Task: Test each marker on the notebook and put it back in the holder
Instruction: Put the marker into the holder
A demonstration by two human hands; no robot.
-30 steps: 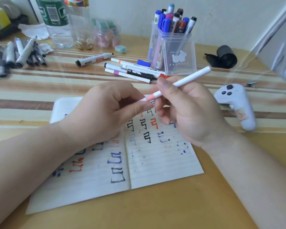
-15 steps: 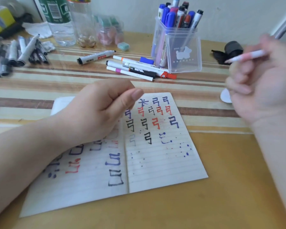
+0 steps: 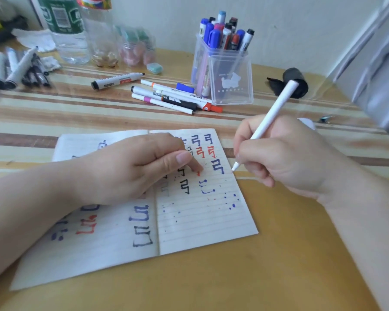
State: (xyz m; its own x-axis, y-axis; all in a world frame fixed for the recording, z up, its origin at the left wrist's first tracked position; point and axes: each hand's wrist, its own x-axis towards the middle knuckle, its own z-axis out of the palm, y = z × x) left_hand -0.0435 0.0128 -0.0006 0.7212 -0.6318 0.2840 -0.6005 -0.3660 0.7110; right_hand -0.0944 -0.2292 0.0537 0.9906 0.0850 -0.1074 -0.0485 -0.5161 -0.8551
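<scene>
The white marker (image 3: 272, 115) is in the right hand (image 3: 285, 158), pinched low on the barrel in a writing grip. Its pale tip points down at the right edge of the notebook's (image 3: 200, 221) right-hand page, beside the blue test mark. A second ago both hands met over the pages, apparently pulling the cap off. Then the right hand swung out to the right, and it has now come back down with the tip bared. I judge the test stroke is about to start; no new mark shows yet.

The left hand (image 3: 130, 169) lies on the notebook with its fingers curled and the thumb against them. It may be holding the cap, but that is hidden, so I cannot tell.

The holder (image 3: 231, 86) stands toward the table's (image 3: 279, 265) far edge, already full of markers, with the loose markers (image 3: 173, 97) lying beside it.
</scene>
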